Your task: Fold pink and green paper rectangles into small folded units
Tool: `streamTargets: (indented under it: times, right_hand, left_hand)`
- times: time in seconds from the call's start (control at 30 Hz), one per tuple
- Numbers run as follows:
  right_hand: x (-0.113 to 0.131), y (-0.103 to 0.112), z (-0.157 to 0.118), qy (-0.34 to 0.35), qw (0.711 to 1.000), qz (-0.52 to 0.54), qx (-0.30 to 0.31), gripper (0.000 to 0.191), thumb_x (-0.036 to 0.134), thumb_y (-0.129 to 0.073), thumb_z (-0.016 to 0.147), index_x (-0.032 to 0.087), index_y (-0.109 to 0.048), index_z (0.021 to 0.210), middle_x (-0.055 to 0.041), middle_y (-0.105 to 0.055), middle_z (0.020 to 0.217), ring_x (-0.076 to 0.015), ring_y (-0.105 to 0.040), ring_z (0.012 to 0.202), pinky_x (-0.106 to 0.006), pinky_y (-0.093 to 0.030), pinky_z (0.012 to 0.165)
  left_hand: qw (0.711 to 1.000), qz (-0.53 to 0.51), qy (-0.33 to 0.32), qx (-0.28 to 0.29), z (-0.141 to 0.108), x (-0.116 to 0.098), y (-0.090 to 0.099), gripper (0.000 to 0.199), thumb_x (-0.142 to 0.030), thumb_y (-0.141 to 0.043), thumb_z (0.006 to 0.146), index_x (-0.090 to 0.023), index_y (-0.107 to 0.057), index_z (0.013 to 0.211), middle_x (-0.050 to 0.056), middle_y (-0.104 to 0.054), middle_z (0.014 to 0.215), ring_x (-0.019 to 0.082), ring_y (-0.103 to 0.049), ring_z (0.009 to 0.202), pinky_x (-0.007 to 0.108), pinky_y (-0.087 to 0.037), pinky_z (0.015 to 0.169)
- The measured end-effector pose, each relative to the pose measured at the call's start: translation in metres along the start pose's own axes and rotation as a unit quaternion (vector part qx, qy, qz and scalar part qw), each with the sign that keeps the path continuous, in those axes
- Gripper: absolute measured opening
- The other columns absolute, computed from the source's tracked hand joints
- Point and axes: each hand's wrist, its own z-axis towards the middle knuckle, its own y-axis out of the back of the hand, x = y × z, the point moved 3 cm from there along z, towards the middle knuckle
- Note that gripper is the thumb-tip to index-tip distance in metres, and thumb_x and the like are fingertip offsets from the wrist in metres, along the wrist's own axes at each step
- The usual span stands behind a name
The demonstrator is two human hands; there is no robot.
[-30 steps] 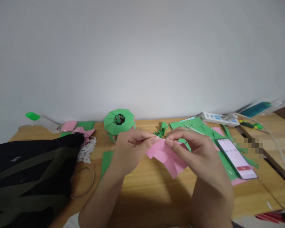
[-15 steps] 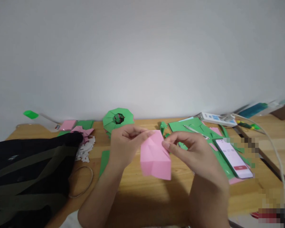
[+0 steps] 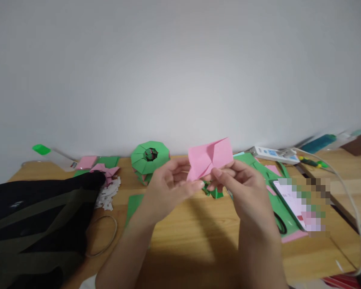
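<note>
Pink paper, folded w/ creases meeting near its middle, is up in the air btwn your two hands, above the table, tilted so its R top corner is highest. Your L hand comes in from lower L, forearm slanting up & to the R, palm turned inward; its fingers are curled behind the L edge, thumb stretched along the bottom edge, so they're grasping the sheet there. Your R hand faces it, forearm nearly upright & leaning a bit L; its fingers pinch the bottom edge R of center, thumb in front, the others bent behind & below. Green paper ring sits on the table just beyond your L hand; small green folded pieces lie below the sheet, partly hidden by your R hand. Phone lies to your R, part blurred out.
</note>
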Motion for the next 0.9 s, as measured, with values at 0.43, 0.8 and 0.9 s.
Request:
streamTargets:
  times: [0.43, 0.8, 0.9]
  right_hand:
    - [0.001, -0.003, 0.002, 0.010, 0.999, -0.015, 0.047, 0.016, 0.031, -0.073, 0.073, 0.018, -0.064, 0.075, -0.0004, -0.065, 0.068, -0.0088, -0.054, 0.052, -0.021, -0.046, 0.047]
    - [0.015, -0.004, -0.006, 0.323, 0.883, -0.338, -0.035, 0.031, 0.016, -0.062, 0.082, 0.024, -0.059, 0.112, -0.0051, -0.066, 0.101, -0.0175, -0.062, 0.089, -0.032, -0.052, 0.074]
    - [0.023, -0.005, -0.013, 0.436, 0.807, -0.397, -0.036, 0.029, 0.009, -0.060, 0.082, 0.024, -0.063, 0.107, -0.0065, -0.065, 0.100, -0.0193, -0.061, 0.093, -0.035, -0.049, 0.077]
  left_hand:
    - [0.991, 0.055, -0.049, -0.112, 0.002, -0.005, 0.005, 0.016, -0.016, -0.073, 0.070, -0.018, -0.073, 0.086, 0.000, -0.073, 0.074, 0.011, -0.067, 0.063, 0.017, -0.052, 0.055]
    - [0.916, 0.354, -0.148, -0.115, -0.007, -0.012, 0.001, 0.022, -0.006, -0.061, 0.073, -0.020, -0.070, 0.087, 0.000, -0.075, 0.083, 0.015, -0.067, 0.074, 0.024, -0.052, 0.070]
    - [0.889, 0.408, -0.195, -0.074, -0.012, -0.015, -0.005, 0.034, 0.001, -0.055, 0.072, -0.021, -0.068, 0.093, 0.001, -0.076, 0.093, 0.016, -0.069, 0.082, 0.025, -0.053, 0.075]
